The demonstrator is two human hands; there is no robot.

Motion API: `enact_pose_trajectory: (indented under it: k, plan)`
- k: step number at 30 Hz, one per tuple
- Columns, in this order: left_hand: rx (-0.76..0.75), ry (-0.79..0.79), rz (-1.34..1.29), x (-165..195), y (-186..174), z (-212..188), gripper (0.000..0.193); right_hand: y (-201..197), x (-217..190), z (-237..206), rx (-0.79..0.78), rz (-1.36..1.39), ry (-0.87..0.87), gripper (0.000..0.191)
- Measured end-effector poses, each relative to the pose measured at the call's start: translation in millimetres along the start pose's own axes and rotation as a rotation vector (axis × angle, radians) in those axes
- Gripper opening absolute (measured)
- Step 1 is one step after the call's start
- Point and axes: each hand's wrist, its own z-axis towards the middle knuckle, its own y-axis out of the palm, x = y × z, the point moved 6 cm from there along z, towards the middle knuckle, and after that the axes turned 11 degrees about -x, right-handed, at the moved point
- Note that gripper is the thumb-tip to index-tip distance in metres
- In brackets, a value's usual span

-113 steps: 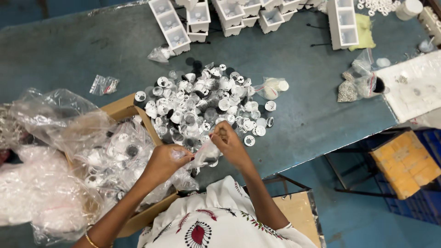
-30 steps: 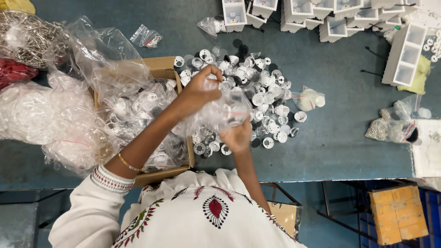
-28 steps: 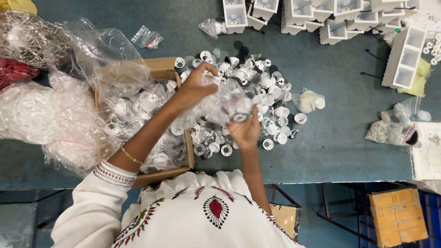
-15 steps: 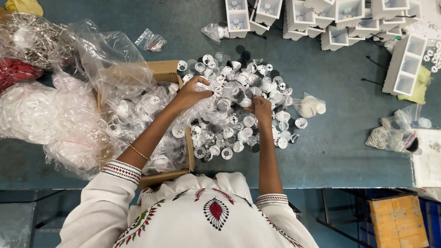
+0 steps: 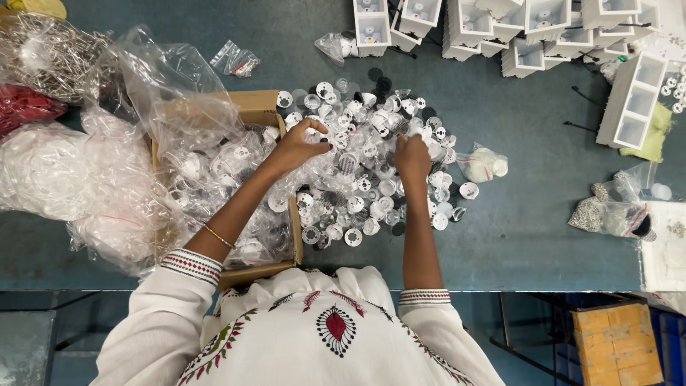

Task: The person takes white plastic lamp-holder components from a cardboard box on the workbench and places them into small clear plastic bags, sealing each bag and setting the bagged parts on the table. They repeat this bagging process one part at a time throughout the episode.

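Note:
A heap of small white plastic caps point(image 5: 357, 200) lies on the blue-grey table point(image 5: 522, 236) in front of me. My left hand point(image 5: 300, 143) is at the heap's left side, fingers pinched on the edge of a thin clear plastic bag point(image 5: 361, 154) that lies spread over the caps. My right hand point(image 5: 413, 156) is closed on the bag's right side. My left forearm crosses an open cardboard box point(image 5: 261, 270) stuffed with more clear bags of caps.
Small white open boxes point(image 5: 514, 32) line the far edge, with a white divided tray point(image 5: 632, 100) at right. Bags of small metal parts point(image 5: 607, 214) and a little bag of white pieces point(image 5: 482, 163) lie right. Crumpled plastic bags point(image 5: 64, 179) fill the left. An orange crate point(image 5: 614, 343) sits below.
Both hands came down from holding the clear bag bunched above the heap and moved apart, spreading it low over the caps. More caps lie on the table than at first.

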Motion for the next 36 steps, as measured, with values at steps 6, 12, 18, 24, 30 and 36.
enact_pose_trajectory:
  k: [6, 12, 18, 24, 30, 36]
  plan:
    - [0.015, 0.036, 0.04, -1, -12, -8, 0.037, 30, 48, -11, -0.303, 0.28, 0.339, 0.058]
    - [0.007, 0.005, -0.02, -12, -12, -11, 0.035, 49, 68, -37, -0.554, 0.798, 0.37, 0.04]
    - [-0.02, -0.111, -0.008, -20, 0, -9, 0.036, 57, 59, -45, -0.303, 0.995, 0.281, 0.017]
    - [-0.023, 0.048, -0.089, -17, -2, -11, 0.033, 34, 45, -44, -0.211, 1.065, 0.188, 0.013]
    - [-0.018, -0.06, -0.158, -25, -5, -15, 0.034, -2, 20, -35, -0.173, 0.966, -0.042, 0.014]
    - [-0.017, 0.026, -0.039, -26, -6, -14, 0.031, -41, 9, -43, -0.095, 0.691, -0.153, 0.013]
